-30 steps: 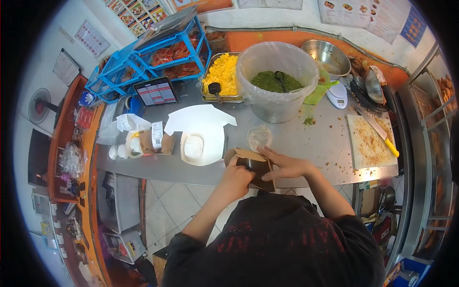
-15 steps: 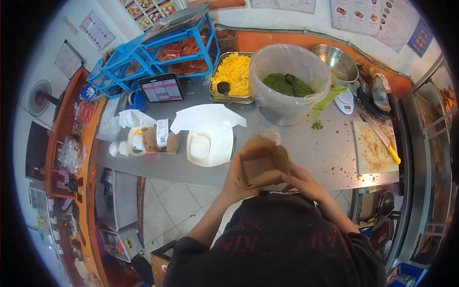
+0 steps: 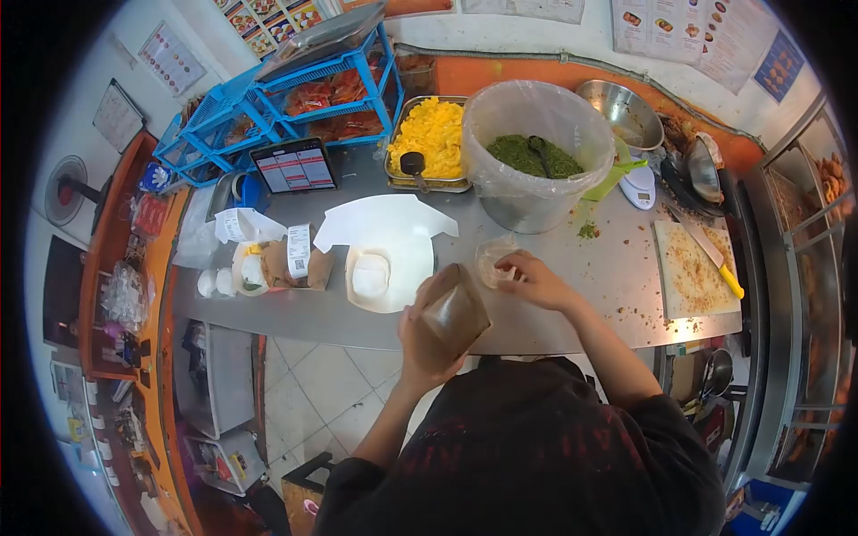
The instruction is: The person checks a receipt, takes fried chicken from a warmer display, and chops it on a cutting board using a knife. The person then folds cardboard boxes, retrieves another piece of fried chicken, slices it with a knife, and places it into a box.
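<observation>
My left hand (image 3: 424, 344) is closed around a brown cardboard food box (image 3: 454, 314), which is tilted over the table's front edge. To the right of the box, my right hand (image 3: 539, 283) has its fingers bent onto the rim of a small, round, clear plastic piece (image 3: 492, 257), perhaps a tub or bag; its exact kind is unclear. Left of the box lies an unfolded white takeaway box (image 3: 407, 261) with a round white portion (image 3: 371, 275) in its base.
Behind stand a tray of yellow food (image 3: 431, 134) and a large plastic-lined pot (image 3: 514, 204) of green filling. At right, a yellow-handled knife (image 3: 710, 250) lies on a cutting board (image 3: 679, 295). Boxes with receipts (image 3: 298, 250), a tablet (image 3: 293, 167) and blue racks (image 3: 335, 112) are at left.
The cardboard box has moved left and tipped over in my left hand. My right hand has let go of it and moved forward onto the clear plastic piece.
</observation>
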Available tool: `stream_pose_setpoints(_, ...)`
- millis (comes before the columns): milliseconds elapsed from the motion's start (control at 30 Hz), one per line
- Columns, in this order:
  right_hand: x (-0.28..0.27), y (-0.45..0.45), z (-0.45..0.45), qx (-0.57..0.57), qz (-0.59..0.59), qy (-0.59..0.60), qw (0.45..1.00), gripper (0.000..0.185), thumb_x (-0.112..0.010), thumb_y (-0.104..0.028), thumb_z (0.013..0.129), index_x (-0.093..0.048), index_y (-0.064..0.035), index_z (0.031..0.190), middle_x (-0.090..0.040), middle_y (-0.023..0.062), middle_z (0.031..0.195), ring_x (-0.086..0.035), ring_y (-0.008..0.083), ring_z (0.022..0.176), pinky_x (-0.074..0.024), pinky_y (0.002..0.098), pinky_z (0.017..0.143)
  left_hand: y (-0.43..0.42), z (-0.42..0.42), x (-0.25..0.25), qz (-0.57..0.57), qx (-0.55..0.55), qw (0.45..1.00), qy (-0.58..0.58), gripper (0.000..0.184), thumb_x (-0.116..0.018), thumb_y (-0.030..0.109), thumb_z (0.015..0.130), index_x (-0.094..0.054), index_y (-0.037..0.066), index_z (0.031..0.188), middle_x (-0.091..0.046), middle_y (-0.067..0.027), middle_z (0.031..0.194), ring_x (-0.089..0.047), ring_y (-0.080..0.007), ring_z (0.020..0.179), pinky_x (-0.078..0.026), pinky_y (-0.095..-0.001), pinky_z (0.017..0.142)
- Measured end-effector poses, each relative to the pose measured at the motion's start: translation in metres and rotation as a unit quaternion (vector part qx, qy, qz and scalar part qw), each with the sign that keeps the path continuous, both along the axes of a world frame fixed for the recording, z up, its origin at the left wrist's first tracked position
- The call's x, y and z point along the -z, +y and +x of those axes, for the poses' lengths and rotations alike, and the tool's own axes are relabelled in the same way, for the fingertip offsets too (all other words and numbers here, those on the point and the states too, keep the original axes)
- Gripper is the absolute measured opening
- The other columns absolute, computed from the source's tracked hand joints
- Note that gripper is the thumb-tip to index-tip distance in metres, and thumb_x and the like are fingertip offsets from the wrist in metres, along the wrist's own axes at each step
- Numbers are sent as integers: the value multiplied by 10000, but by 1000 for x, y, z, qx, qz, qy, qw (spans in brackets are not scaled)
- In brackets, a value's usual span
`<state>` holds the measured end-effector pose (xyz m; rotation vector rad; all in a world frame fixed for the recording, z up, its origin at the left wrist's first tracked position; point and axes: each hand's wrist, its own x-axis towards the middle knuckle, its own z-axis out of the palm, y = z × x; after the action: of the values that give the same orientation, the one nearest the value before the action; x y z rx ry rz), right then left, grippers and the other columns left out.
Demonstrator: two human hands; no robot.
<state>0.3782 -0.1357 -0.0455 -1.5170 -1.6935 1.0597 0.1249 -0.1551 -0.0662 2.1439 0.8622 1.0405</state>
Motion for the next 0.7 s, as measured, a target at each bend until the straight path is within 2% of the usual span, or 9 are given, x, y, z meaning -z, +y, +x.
stream_pose_setpoints(33, 23, 4, -6, 2, 0, -1, 1000, 312, -565, -241, 787, -578, 0, 985, -526, 117, 1021, -532, 242, 869, -458, 354, 723, -3, -1, 0, 90, -41, 994, 55, 973, -784, 261, 603, -197, -15, 1329, -232, -225, 1341, -227, -345, 1248, -224, -447, 1024)
stream_pose_setpoints(100, 71, 10, -16, 31, 209, -387, 898, 191, -573, -176, 750, -582, -24, 865, -530, 120, 965, -511, 268, 809, -413, 386, 732, -3, 1, 35, 73, -30, 994, 72, 986, -761, 296, 637, -147, -33, 1334, -186, -239, 1354, -146, -381, 1269, -162, -498, 1031)
stream_pose_setpoints(133, 81, 7, -11, 36, 211, -389, 896, 191, -573, -176, 750, -582, -24, 865, -530, 120, 965, -511, 268, 809, -413, 386, 732, -2, 9, 39, 73, -29, 996, 47, 972, -773, 265, 618, -169, -24, 1324, -233, -221, 1315, -201, -344, 1249, -167, -483, 1020)
stream_pose_setpoints(233, 78, -2, 17, 134, 246, -311, 908, 92, -570, -97, 727, -553, -26, 782, -554, 121, 899, -503, 284, 796, -390, 396, 729, 7, 43, 62, 124, -60, 990, 19, 997, -791, 239, 594, -155, -9, 1321, -252, -218, 1284, -247, -344, 1227, -191, -459, 1016)
stream_pose_setpoints(300, 45, -22, 31, 274, 264, -205, 902, 53, -550, -55, 762, -539, -12, 790, -552, 124, 797, -495, 276, 757, -395, 374, 700, 16, 61, 93, -77, -64, 994, -42, 1076, -794, 282, 596, -77, -18, 1340, -214, -233, 1308, -222, -377, 1237, -203, -462, 1024)
stream_pose_setpoints(367, 22, -42, 43, 299, 209, -147, 919, 46, -525, -55, 800, -526, -9, 799, -541, 107, 762, -491, 245, 735, -396, 347, 692, 14, 66, 85, -26, -87, 995, 42, 1106, -787, 327, 602, -45, -37, 1338, -188, -241, 1328, -197, -382, 1254, -211, -476, 1022)
stream_pose_setpoints(567, -38, -92, 67, 290, 122, 167, 934, 71, -434, -54, 896, -488, -21, 864, -493, 16, 730, -462, 104, 719, -387, 242, 684, 5, 97, -39, 221, 11, 964, -146, 934, -750, 318, 646, -199, -64, 1297, -240, -248, 1313, -277, -378, 1219, -273, -456, 986)
stream_pose_setpoints(633, -54, -107, 69, 295, 117, 198, 927, 70, -417, -40, 901, -482, -27, 880, -482, -6, 734, -458, 78, 730, -385, 228, 691, 9, 145, -66, 138, 15, 977, -161, 672, -704, 238, 715, -359, -48, 1216, -434, -214, 1186, -440, -324, 1106, -365, -402, 919)
stream_pose_setpoints(700, -62, -123, 73, 285, 112, 285, 908, 24, -467, -28, 868, -478, -38, 887, -475, -17, 750, -454, 76, 724, -375, 214, 688, 16, 182, -66, -244, 226, 943, -4, 350, -607, 122, 801, -479, -13, 1097, -577, -134, 980, -574, -249, 882, -441, -336, 793)
